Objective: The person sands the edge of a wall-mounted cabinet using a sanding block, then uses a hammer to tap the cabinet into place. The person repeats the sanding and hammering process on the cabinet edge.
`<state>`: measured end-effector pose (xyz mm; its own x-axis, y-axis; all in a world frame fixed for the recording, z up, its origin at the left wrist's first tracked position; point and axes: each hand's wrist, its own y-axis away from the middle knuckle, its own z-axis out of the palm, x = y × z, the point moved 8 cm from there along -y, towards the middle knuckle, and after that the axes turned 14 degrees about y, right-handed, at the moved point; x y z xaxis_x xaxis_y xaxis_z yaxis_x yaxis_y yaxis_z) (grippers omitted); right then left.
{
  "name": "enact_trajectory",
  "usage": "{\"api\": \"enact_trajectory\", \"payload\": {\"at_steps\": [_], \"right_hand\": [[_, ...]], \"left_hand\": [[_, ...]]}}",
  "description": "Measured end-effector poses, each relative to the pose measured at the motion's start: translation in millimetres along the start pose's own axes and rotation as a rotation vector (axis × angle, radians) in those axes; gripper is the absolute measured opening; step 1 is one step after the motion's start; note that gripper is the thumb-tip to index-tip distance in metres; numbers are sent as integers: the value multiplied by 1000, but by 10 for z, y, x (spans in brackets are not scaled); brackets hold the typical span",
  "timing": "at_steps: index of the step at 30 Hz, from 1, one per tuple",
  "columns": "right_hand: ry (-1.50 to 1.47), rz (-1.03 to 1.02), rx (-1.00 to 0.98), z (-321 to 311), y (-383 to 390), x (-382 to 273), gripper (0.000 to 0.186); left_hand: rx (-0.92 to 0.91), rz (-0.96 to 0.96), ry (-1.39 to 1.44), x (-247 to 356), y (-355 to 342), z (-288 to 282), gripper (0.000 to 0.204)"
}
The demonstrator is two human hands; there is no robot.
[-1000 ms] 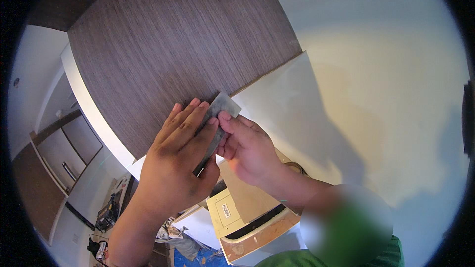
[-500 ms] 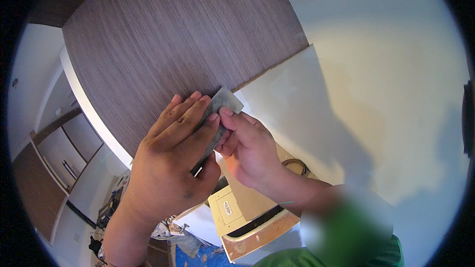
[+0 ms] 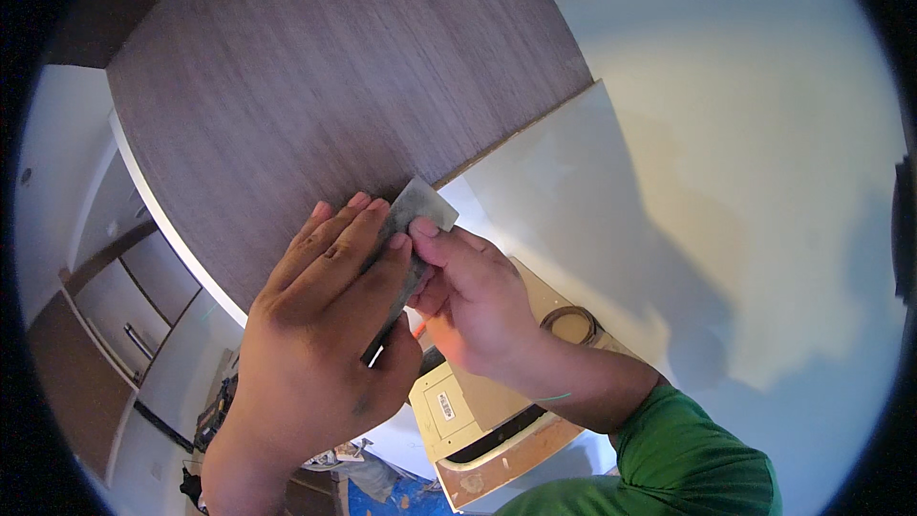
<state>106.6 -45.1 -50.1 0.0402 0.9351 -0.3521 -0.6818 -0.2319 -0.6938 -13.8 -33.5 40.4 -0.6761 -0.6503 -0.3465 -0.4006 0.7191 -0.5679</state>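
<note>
Two bare hands work at the lower edge of one dark wood-grain panel (image 3: 325,67). Between them is one flat grey strip (image 3: 420,205), its upper end overlapping that edge; its long axis slants from lower left to upper right, the squared end pointing up and right. The right hand (image 3: 478,301) pinches the strip near this end, between thumb and curled fingers. The left hand (image 3: 320,325) lies over it, fingers outstretched; whether its thumb clamps the strip, I cannot tell. Below the panel sits one cream case (image 3: 428,428).
</note>
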Motion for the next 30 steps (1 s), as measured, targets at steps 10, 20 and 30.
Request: {"api": "enact_trajectory", "payload": {"at_steps": [10, 20, 30], "right_hand": [[-18, -59, -1, -134, -50, 37, 19], [22, -103, 36, -158, -70, -18, 15], [38, -127, 104, -134, -74, -49, 18]], "left_hand": [[-5, 72, -40, -9, -35, 94, 48], [6, 98, -45, -1, -73, 135, 45], [-12, 110, -67, 33, -91, 154, 40]]}}
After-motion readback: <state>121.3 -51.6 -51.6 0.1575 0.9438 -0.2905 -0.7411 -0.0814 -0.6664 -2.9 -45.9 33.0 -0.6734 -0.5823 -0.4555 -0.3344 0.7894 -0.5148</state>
